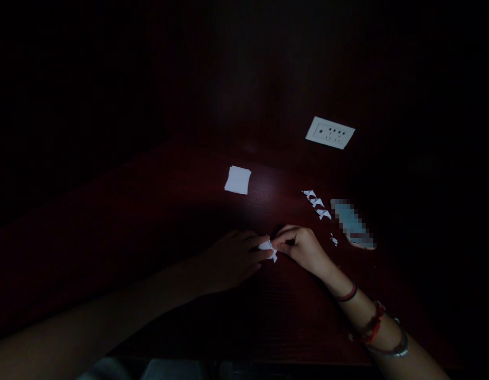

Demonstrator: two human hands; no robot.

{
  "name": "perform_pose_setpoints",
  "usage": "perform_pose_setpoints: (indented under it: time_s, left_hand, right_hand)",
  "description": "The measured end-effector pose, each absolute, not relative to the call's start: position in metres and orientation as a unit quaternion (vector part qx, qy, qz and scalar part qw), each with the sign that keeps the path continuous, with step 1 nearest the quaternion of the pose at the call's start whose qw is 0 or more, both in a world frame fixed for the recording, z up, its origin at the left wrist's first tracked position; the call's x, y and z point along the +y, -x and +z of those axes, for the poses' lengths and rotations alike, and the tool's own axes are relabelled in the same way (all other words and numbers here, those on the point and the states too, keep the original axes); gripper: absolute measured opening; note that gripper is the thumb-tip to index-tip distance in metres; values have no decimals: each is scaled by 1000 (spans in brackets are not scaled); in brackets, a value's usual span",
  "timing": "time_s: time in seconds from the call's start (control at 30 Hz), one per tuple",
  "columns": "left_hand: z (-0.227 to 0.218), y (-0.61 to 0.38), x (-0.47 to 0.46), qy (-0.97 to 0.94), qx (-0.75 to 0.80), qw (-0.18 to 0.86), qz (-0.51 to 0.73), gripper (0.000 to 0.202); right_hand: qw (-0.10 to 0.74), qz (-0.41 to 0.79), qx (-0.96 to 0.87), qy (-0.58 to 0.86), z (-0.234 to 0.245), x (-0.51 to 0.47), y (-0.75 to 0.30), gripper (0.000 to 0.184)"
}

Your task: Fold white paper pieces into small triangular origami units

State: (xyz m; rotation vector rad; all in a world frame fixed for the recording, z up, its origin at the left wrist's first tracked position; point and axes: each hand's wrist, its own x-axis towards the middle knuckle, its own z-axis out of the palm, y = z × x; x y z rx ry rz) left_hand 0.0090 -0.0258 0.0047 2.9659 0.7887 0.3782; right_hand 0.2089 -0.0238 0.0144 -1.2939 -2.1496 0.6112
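A small folded white paper lies on the dark red table between my two hands. My left hand comes from the left with its fingers stretched out, and the fingertips rest on the paper, hiding part of it. At the paper's right side, my right hand is closed, thumb and forefinger pinching its edge. A pointed flap sticks out below the pinch. Three small folded paper figures stand in a slanting row beyond my right hand. Farther back lies a stack of square white paper sheets.
A phone with a blurred-out screen lies right of the paper figures. Small white scraps lie near it. A white wall socket is set at the back. The room around the table is very dark.
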Motion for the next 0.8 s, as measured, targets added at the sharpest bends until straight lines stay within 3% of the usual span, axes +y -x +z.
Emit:
perform_pose_setpoints:
  time_s: [0.43,0.8]
  left_hand:
    - [5,-9,-27,-962,242,18,125,34]
    - [3,-9,-26,-962,237,1,132,33]
  right_hand:
    - [259,299,-776,490,8,-14,-216,7]
    - [167,182,-907,341,29,-26,-225,22]
